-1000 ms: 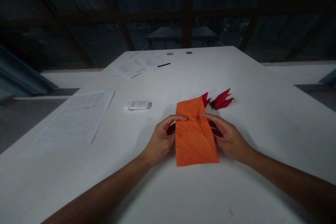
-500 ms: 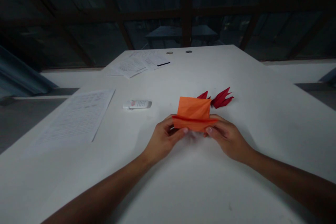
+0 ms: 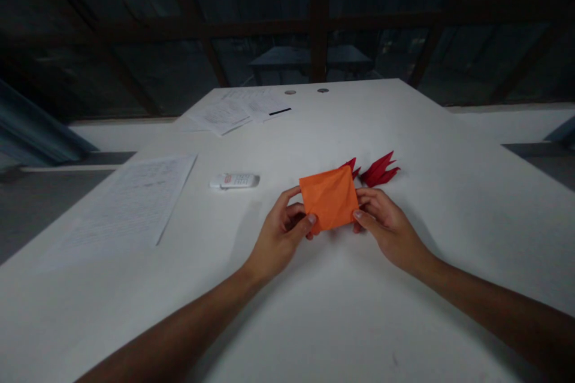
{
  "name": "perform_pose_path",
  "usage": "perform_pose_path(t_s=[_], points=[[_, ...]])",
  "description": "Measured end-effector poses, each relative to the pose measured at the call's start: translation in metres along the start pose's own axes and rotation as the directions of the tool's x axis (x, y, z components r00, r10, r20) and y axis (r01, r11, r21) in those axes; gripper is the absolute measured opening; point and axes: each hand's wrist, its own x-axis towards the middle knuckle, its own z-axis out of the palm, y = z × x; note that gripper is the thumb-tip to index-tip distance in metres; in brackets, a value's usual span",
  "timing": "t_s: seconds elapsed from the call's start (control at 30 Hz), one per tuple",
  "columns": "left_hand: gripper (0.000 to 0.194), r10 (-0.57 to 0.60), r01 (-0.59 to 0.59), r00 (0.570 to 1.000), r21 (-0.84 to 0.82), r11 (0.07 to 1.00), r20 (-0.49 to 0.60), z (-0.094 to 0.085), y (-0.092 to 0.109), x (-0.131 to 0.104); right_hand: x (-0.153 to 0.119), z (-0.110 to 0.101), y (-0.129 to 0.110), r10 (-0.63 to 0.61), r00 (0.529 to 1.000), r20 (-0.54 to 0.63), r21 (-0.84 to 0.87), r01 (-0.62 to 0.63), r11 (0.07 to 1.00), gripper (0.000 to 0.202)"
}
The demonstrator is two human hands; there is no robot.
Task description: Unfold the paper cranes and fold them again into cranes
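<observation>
An orange paper (image 3: 330,198), roughly square with faint creases, is held up at the centre, slightly tilted. My left hand (image 3: 281,230) pinches its lower left corner, the thumb on the front and the fingers at the side and behind. On the right edge, my right hand (image 3: 390,226) grips it with the thumb in front; its other fingers are partly hidden behind the paper. Just beyond the paper lie red folded paper pieces (image 3: 380,170), one of them partly covered by the orange paper.
A white tube-like item (image 3: 234,181) lies left of my hands on the white table (image 3: 350,323). Farther left is a written sheet (image 3: 130,203). More papers (image 3: 224,114) and a black strip (image 3: 280,111) lie at the back left, with two round discs near the far edge.
The flap that stuck out along the orange paper's lower edge is no longer seen; the paper now shows one flat, tilted face. My left fingers have spread up along its left side.
</observation>
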Motion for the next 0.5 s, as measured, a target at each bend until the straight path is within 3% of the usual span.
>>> perform_pose_path(t_s=[0.1, 0.2, 0.3, 0.37, 0.43, 0.5], points=[[0.027, 0.127, -0.098, 0.983, 0.213, 0.972, -0.130, -0.001, -0.002, 0.000, -0.003, 0.001, 0.002, -0.052, 0.992, -0.112, -0.053, 0.046, 0.998, 0.032], [0.013, 0.311, -0.203, 0.938, 0.485, 0.851, -0.151, -0.001, -0.006, -0.004, -0.010, 0.005, 0.000, -0.036, 0.999, -0.025, -0.098, 0.033, 0.995, 0.022], [0.023, 0.497, -0.385, 0.866, 0.711, 0.589, 0.057, 0.002, -0.009, -0.007, -0.019, 0.012, -0.007, -0.029, 0.988, 0.151, -0.028, 0.034, 0.999, 0.037], [0.032, 0.503, -0.467, 0.836, 0.767, 0.440, 0.221, 0.004, -0.009, -0.010, -0.023, 0.015, -0.014, -0.005, 0.984, 0.180, 0.003, 0.005, 1.000, 0.061], [0.038, 0.461, -0.499, 0.831, 0.784, 0.369, 0.312, 0.005, -0.007, -0.014, -0.022, 0.015, -0.021, 0.030, 0.989, 0.145, -0.012, -0.028, 1.000, 0.071], [0.044, 0.420, -0.512, 0.835, 0.781, 0.357, 0.356, 0.005, -0.004, -0.018, -0.019, 0.011, -0.026, 0.051, 0.995, 0.085, -0.066, -0.046, 0.997, 0.069]])
